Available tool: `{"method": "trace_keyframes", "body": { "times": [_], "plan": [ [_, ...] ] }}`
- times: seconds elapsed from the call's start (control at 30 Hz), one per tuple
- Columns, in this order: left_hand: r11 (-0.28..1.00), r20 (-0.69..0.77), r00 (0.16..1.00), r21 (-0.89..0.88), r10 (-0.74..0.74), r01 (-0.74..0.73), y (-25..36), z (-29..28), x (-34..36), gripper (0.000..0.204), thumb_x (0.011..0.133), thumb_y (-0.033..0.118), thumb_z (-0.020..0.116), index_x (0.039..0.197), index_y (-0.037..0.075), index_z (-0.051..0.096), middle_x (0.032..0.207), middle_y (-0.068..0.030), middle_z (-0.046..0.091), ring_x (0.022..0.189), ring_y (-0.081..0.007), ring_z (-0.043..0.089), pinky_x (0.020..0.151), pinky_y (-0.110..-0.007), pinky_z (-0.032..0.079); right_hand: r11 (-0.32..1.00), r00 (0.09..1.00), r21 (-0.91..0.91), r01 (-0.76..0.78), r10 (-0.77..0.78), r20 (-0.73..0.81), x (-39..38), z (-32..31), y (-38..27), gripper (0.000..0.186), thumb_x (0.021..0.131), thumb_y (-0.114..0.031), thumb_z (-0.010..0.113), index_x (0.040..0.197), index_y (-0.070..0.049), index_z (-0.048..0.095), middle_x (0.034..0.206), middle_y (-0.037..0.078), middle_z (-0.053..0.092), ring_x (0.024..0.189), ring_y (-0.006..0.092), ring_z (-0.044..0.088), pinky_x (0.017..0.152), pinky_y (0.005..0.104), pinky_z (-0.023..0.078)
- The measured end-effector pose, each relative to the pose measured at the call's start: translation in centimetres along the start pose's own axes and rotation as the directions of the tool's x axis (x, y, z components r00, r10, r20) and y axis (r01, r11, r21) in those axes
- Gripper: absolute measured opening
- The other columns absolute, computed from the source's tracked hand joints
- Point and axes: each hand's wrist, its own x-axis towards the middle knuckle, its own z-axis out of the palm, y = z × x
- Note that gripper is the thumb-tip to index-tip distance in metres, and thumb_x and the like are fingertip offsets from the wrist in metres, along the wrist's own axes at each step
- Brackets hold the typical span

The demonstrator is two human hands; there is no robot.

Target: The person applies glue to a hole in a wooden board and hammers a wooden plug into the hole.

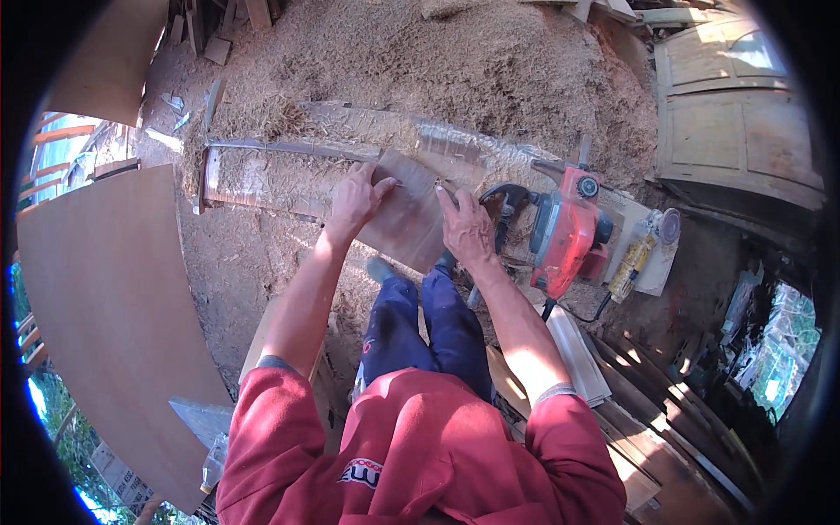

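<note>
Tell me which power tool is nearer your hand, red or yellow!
The red power tool, between the right hand and the yellow power tool, which lies farther right.

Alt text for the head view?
A person's left hand and right hand hold a brown board by its edges, at a shavings-strewn plank. A red power tool and a yellow grinder lie to the right; sawdust lies beyond.

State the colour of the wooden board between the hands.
The wooden board is brown, best seen in the head view.
</note>
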Motion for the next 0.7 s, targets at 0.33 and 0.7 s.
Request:
{"method": "trace_keyframes", "body": {
  "times": [0.33, 0.7],
  "plan": [
    [0.944, -0.250, 0.953, 0.320, 0.169, -0.084, 2.4, 2.9, -2.4, 0.036, 0.090, 0.028, 0.072, 0.115, 0.005, 0.059, 0.107, -0.0150, 0.061, 0.102, -0.0357, 0.059, 0.086, -0.047, 0.049, 0.986, 0.973, 0.041, -0.164, 0.154, 0.172, 1.5, 0.0, 0.0, 0.041, 0.089, -0.006, 0.062, 0.129, -0.008, 0.060, 0.102, 0.019, 0.057, 0.096, 0.0425, 0.066, 0.079, 0.0497, 0.056],
    [0.794, 0.105, 0.897, 0.430, 0.429, -0.430, 6.1, 6.5, -3.1, 0.049, 0.089, 0.015, 0.059, 0.138, 0.013, 0.056, 0.118, -0.0088, 0.058, 0.111, -0.0278, 0.054, 0.083, -0.044, 0.043, 0.961, 0.960, 0.012, -0.278, 0.278, -0.020, -3.4, -2.3, 2.2, 0.040, 0.084, -0.009, 0.071, 0.122, -0.003, 0.062, 0.116, 0.019, 0.055, 0.105, 0.0393, 0.061, 0.087, 0.0476, 0.052]
  ]
}}
